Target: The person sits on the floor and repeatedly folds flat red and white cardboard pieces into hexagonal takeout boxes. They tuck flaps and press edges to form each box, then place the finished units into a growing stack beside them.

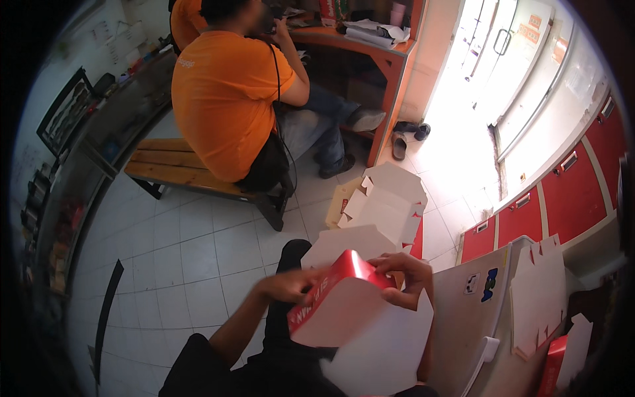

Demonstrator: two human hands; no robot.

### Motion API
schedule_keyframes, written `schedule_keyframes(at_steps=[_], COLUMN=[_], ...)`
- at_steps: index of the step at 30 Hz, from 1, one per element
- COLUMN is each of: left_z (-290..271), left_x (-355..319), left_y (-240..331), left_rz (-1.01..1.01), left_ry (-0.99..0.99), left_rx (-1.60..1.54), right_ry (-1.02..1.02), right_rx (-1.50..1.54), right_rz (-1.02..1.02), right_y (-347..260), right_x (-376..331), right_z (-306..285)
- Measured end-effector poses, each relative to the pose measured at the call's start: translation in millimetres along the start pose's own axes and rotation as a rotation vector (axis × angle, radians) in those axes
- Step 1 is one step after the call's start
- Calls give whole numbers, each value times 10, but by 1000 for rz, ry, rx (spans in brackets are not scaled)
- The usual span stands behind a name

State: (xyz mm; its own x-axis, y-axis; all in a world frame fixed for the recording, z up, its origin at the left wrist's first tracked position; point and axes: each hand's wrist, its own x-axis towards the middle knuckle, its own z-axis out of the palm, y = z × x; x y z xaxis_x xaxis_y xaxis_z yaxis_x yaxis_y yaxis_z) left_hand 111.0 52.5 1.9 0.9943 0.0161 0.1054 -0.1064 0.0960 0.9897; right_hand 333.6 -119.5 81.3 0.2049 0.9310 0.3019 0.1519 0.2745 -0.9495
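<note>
Held over my lap is a red and white cardboard box [360, 314], partly folded, its red printed side arched and its white inner side facing me. My right hand [407, 274] pinches the box's upper right edge between thumb and fingers. On the red side at the left, the curled fingers of my left hand [291, 286] grip the box; motion smears them a little. A wide white flap hangs down towards my right forearm. Just beyond my hands lie flat, unfolded box blanks [387, 205], white side up, with slotted edges.
A person in an orange shirt [225, 99] sits on a wooden bench [165, 162] ahead, by an orange desk [397, 56]. To my right stands a pale appliance [463, 304] with stickers, beside more box blanks [537, 298]. Red cabinets [572, 178] line the right wall; shoes [399, 145] lie near the doorway.
</note>
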Motion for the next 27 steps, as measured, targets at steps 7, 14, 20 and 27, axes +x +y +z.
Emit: schedule_keyframes(at_steps=[7, 14, 20, 27], left_z=[529, 364, 277, 672], left_x=[-612, -115, -308, -45], left_y=[-1154, -458, -623, -1056], left_rz=[-343, -56, -86, 60], left_ry=[-81, 544, 227, 247], left_rx=[-854, -255, -542, -952], right_ry=[-23, 428, 863, 615], right_rx=[223, 31, -90, 95], right_rz=[192, 265, 139, 247], right_y=[469, 468, 498, 996], right_x=[-180, -561, -387, -364], right_z=[143, 398, 422, 539])
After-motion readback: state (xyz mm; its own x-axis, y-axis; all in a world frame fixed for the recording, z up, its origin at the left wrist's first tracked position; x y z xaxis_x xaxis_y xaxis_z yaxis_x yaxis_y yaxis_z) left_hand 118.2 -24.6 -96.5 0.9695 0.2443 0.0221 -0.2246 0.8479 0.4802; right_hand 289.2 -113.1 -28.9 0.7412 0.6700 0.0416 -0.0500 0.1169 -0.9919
